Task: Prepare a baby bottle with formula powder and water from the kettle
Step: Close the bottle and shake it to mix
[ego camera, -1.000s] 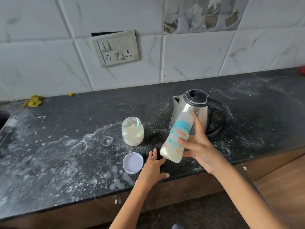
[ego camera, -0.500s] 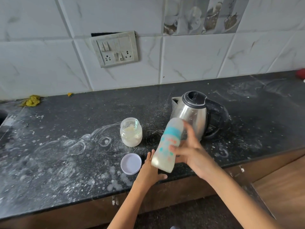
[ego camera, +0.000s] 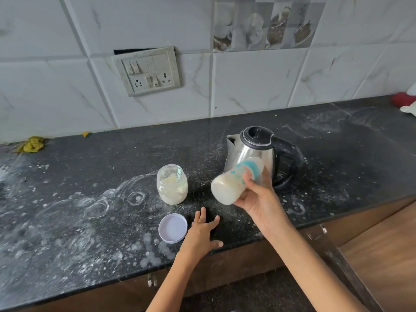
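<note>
My right hand (ego camera: 258,199) grips a baby bottle (ego camera: 234,181) filled with milky liquid, tilted nearly on its side, its base toward me and its teal-banded cap end toward the kettle. The steel kettle (ego camera: 254,152) with a black lid and handle stands just behind it. An open glass jar of formula powder (ego camera: 172,188) with a small scoop inside stands to the left. Its white lid (ego camera: 172,228) lies flat near the counter's front edge. My left hand (ego camera: 202,230) rests flat on the counter beside the lid, fingers spread.
The dark stone counter (ego camera: 90,176) is smeared with white powder and ring marks. A switch and socket plate (ego camera: 147,70) sits on the tiled wall. A yellow cloth (ego camera: 32,144) lies at the far left, a red and white thing (ego camera: 405,101) at the far right.
The bottle has swung from leaning upright to almost horizontal in my right hand and looks blurred. My left hand stays flat on the counter.
</note>
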`<state>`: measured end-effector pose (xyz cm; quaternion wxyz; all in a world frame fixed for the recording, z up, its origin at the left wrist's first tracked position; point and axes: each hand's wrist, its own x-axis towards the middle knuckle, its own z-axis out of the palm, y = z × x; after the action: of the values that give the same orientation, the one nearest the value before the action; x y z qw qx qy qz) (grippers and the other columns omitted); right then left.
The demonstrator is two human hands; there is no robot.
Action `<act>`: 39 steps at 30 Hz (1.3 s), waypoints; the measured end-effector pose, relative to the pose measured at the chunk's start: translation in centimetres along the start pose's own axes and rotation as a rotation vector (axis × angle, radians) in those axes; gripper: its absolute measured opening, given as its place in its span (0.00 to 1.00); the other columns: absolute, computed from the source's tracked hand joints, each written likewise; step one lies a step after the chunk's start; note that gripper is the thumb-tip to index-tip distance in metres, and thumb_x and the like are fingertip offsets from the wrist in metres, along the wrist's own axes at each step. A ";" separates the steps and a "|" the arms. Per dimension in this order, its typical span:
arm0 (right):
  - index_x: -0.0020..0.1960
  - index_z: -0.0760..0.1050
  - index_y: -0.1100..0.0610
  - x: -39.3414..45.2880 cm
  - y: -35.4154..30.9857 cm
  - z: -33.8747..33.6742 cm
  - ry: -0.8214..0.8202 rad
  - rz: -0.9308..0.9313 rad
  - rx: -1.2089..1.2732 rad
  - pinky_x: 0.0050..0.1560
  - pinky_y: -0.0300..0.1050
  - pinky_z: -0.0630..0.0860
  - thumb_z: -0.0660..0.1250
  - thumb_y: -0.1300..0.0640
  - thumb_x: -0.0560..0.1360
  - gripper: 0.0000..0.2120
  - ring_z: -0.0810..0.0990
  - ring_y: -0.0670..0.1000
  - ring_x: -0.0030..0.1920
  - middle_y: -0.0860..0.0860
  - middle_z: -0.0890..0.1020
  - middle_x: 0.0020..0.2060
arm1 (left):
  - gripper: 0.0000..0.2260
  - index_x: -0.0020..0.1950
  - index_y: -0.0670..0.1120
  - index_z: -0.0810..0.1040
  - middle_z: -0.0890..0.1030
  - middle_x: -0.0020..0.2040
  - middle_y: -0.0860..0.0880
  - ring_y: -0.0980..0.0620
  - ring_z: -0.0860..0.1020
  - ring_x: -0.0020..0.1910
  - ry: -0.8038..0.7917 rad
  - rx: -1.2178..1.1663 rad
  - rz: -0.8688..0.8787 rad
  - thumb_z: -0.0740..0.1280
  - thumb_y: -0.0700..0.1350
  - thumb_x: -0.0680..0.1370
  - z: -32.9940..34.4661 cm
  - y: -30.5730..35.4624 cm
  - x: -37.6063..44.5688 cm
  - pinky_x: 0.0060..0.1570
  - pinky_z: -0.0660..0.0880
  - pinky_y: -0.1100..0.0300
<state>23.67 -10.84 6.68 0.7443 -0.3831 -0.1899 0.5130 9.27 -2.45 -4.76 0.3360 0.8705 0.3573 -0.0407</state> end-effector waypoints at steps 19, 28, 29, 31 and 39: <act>0.69 0.67 0.38 -0.9 1.0 0.0 -0.115 0.164 -0.298 0.40 0.55 0.83 0.79 0.61 0.65 0.40 0.84 0.59 0.54 0.55 0.82 0.58 | 0.43 0.77 0.45 0.58 0.54 0.79 0.42 0.42 0.55 0.78 0.039 -0.170 -0.032 0.76 0.54 0.68 0.5 -0.4 -0.7 0.73 0.61 0.47; 0.69 0.67 0.41 -0.8 0.5 -0.1 -0.029 0.158 -0.312 0.40 0.57 0.82 0.79 0.63 0.64 0.40 0.84 0.61 0.55 0.58 0.78 0.62 | 0.38 0.78 0.50 0.53 0.51 0.79 0.42 0.43 0.50 0.78 0.024 -0.052 -0.038 0.70 0.51 0.75 0.7 -0.2 0.0 0.75 0.58 0.49; 0.69 0.68 0.40 -1.2 0.5 0.0 -0.105 0.192 -0.358 0.40 0.55 0.82 0.80 0.63 0.63 0.41 0.84 0.60 0.54 0.58 0.79 0.61 | 0.39 0.78 0.48 0.51 0.53 0.79 0.43 0.44 0.52 0.78 0.028 -0.066 -0.041 0.71 0.50 0.75 0.6 -0.1 -0.2 0.74 0.59 0.50; 0.69 0.68 0.42 -1.2 0.3 0.0 -0.061 0.129 -0.314 0.39 0.55 0.82 0.79 0.63 0.63 0.41 0.84 0.60 0.54 0.58 0.79 0.61 | 0.38 0.78 0.49 0.53 0.52 0.79 0.43 0.44 0.50 0.78 0.027 -0.042 -0.025 0.71 0.50 0.75 0.6 -0.2 0.0 0.74 0.59 0.49; 0.62 0.77 0.41 -1.3 0.6 0.5 -0.146 0.191 -0.079 0.42 0.58 0.84 0.82 0.61 0.59 0.36 0.84 0.60 0.54 0.56 0.83 0.56 | 0.42 0.79 0.48 0.48 0.50 0.80 0.45 0.44 0.49 0.79 0.054 -0.079 -0.021 0.72 0.50 0.74 0.4 0.0 -0.4 0.75 0.56 0.49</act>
<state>22.39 -11.69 6.68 0.6606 -0.3901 -0.2263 0.6002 9.05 -2.91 -4.99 0.3601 0.8536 0.3765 -0.0067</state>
